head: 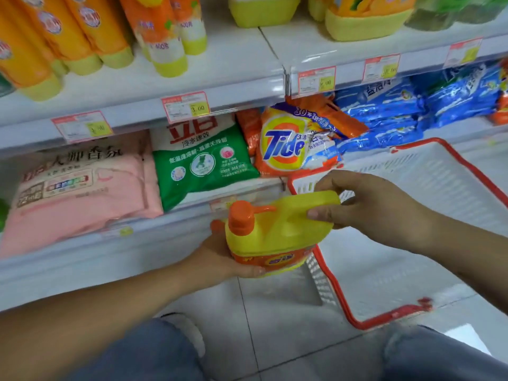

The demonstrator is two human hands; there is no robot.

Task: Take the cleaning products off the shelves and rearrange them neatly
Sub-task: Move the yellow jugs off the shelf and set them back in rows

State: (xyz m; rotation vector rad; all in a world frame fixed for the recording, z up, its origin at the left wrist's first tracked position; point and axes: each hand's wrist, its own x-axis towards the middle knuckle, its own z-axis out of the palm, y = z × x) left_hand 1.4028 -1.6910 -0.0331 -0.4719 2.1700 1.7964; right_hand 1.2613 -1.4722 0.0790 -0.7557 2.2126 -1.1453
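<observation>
A yellow detergent jug point(277, 235) with an orange pump cap and orange label hangs in front of the lower shelf, held in both hands. My left hand point(220, 259) cups its base from below. My right hand point(373, 204) grips the yellow handle at the top right. On the lower shelf lie a pink bag point(82, 185), a green and white bag point(203, 158), an orange Tide bag point(291, 144) and blue bags point(398, 114). Orange and yellow bottles point(154, 34) stand on the upper shelf point(242, 64).
A white plastic basket with a red rim point(341, 301) sits on the tiled floor at the right, just behind the jug. Price tags point(185, 105) line the shelf edges. My knees in blue jeans point(154, 353) fill the bottom of the view.
</observation>
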